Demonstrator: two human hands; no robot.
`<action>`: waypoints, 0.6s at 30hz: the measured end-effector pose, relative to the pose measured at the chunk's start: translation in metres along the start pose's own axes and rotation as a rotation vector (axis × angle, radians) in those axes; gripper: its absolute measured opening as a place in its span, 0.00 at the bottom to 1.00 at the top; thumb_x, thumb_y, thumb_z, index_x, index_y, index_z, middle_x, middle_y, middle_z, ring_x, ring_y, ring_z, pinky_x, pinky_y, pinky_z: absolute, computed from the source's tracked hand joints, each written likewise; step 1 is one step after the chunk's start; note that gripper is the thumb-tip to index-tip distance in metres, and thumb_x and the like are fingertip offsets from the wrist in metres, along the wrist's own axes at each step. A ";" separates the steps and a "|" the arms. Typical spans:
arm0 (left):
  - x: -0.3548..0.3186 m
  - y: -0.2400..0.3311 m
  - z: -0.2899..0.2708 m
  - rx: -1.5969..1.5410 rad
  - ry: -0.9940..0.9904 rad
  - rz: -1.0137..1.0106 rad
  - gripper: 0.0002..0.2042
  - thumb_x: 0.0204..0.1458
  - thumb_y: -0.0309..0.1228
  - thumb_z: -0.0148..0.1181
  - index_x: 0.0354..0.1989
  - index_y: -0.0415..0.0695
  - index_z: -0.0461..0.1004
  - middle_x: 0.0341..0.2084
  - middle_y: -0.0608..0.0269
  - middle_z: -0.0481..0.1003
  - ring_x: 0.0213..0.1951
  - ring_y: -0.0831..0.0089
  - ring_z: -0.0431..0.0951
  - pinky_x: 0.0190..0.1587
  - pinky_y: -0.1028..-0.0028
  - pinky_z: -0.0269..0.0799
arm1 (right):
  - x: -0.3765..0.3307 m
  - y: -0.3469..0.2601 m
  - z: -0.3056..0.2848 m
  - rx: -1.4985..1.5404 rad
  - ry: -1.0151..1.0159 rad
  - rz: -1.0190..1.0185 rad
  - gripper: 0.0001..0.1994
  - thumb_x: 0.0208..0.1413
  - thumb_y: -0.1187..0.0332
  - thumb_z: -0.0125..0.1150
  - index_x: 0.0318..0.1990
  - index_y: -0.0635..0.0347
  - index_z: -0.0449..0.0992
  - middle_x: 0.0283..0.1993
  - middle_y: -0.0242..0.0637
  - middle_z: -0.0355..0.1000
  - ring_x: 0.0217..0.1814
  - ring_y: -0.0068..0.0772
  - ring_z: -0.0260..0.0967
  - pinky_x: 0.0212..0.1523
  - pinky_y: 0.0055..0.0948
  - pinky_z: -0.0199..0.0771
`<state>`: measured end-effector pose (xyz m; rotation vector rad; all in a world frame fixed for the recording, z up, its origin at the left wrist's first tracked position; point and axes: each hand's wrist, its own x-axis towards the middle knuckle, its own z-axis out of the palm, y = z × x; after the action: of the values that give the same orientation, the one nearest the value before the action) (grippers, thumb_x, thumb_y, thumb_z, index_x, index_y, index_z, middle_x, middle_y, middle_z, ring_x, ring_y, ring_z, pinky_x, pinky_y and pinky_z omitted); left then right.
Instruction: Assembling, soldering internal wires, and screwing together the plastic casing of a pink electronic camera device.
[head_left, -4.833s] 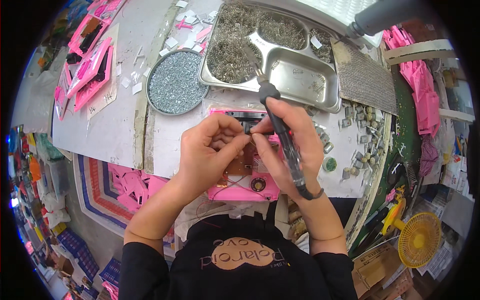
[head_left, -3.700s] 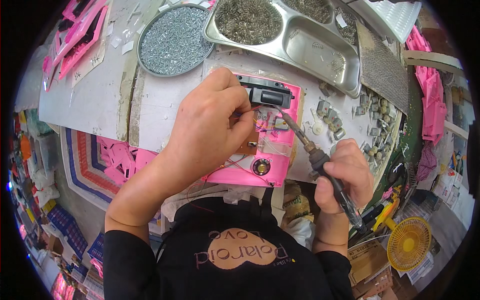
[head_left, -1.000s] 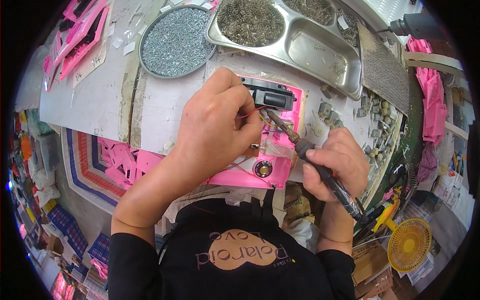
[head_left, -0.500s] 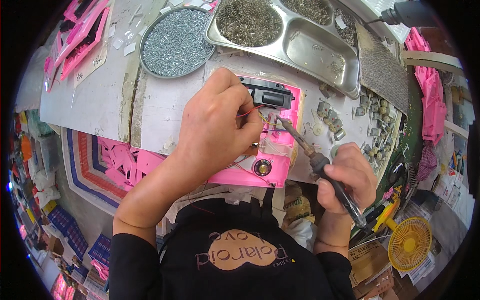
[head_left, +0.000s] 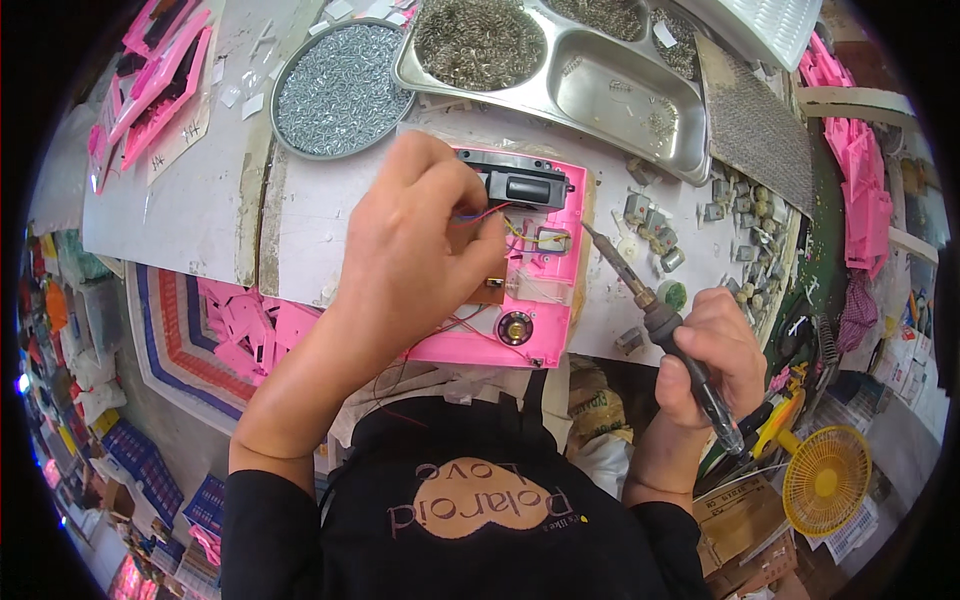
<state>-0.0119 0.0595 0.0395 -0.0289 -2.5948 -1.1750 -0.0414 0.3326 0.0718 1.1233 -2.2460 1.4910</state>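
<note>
A pink plastic housing (head_left: 572, 215) lies on the bench, with a black module (head_left: 530, 190) along its far edge and a small round speaker (head_left: 515, 328) near its lower right corner. Thin coloured wires (head_left: 522, 232) run across it, beside a brown circuit board (head_left: 490, 290). My left hand (head_left: 420, 225) is over the housing's left part, fingers closed in a pinch where red and blue wires come out; the fingertips are partly hidden. My right hand (head_left: 718, 355) grips a soldering iron (head_left: 665, 325) by its handle. Its tip is just right of the housing, apart from it.
Beyond the housing stand a round tray of screws (head_left: 278, 110) and a steel compartment tray (head_left: 600, 110) with springs. Several small motors (head_left: 655, 225) lie to the right. A yellow fan (head_left: 825, 480) is at lower right; a basket of pink parts (head_left: 235, 320) at lower left.
The soldering iron's tip has drawn back to the right, from over the wires to outside the housing. My left hand still pinches. The whole view has shifted slightly.
</note>
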 end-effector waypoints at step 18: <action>-0.003 0.013 -0.002 -0.316 -0.448 -0.122 0.03 0.52 0.19 0.69 0.33 0.37 0.81 0.24 0.63 0.79 0.24 0.81 0.76 0.28 0.77 0.71 | 0.007 0.008 0.071 0.117 0.027 0.240 0.33 0.45 0.88 0.69 0.62 0.57 0.74 0.48 0.43 0.75 0.45 0.38 0.80 0.45 0.30 0.79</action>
<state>-0.0065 0.0675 0.0493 -0.2270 -2.7766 -1.7922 -0.0359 0.2695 0.0376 0.8814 -2.3707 1.7377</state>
